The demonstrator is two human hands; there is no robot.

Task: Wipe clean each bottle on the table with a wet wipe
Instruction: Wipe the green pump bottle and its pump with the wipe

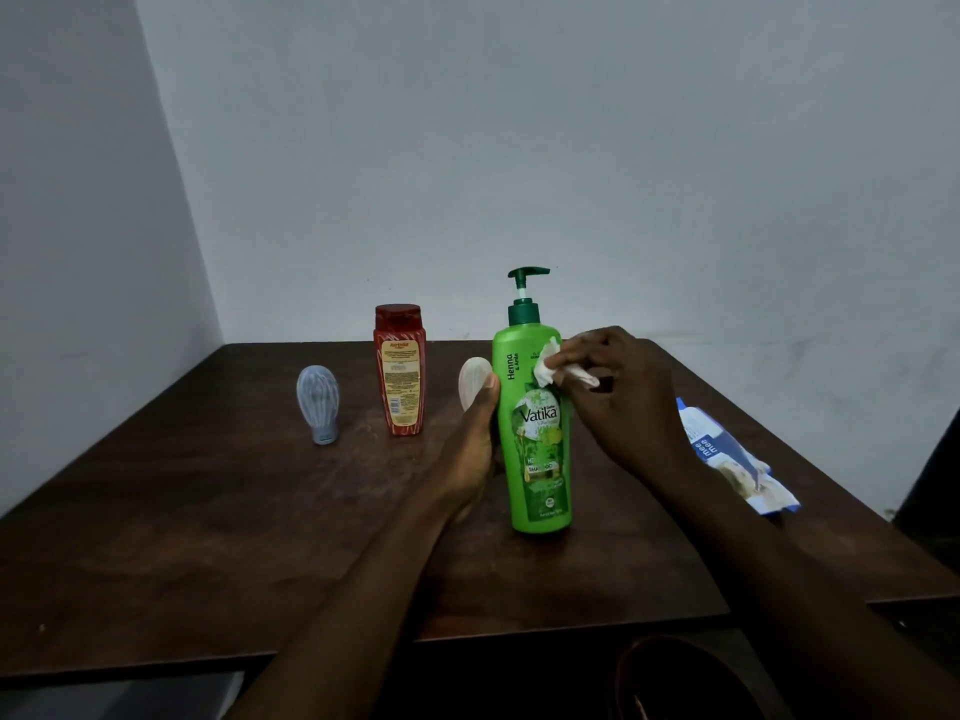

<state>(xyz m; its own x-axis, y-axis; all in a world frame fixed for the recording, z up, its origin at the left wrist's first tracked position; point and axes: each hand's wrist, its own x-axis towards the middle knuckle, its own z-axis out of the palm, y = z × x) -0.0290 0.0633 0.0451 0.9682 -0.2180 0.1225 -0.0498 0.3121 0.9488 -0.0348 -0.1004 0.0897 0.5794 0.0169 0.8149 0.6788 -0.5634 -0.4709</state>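
left hand (pixel 475 439) grips green pump bottle (pixel 535 433) upright on worktop (pixel 208 511) | right hand (pixel 618 392) pinches wet wipe (pixel 550 368) against bottle's upper front | red bottle (pixel 399 371) stands behind-left

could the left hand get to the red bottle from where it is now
Probably yes. The left hand grips the green bottle, so it must let go first. The red bottle stands just to its left with bare table between them.
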